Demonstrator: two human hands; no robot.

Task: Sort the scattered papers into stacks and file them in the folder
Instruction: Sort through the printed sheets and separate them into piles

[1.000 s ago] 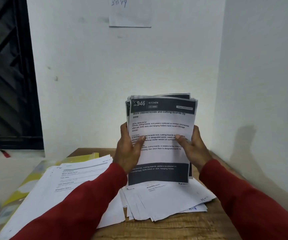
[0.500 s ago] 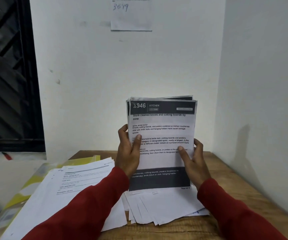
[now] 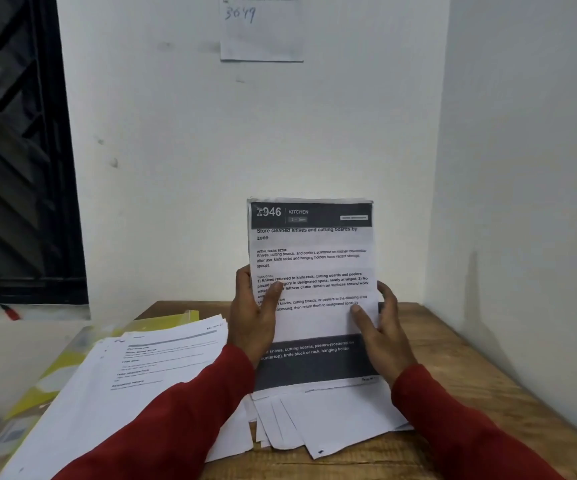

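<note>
Papers (image 3: pixel 311 268) stand upright between both hands above the table (image 3: pixel 453 344) — left hand (image 3: pixel 252 317) grips their left edge, thumb on front, right hand (image 3: pixel 380 334) clasps their right edge — folder (image 3: pixel 162 320) lies left.

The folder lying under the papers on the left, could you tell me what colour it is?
The folder is translucent yellow, seen in the head view.

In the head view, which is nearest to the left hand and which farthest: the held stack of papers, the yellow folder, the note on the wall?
1. Held stack of papers: gripped by the left hand.
2. Yellow folder: to its left, on the table.
3. Note on the wall: high above.
</note>
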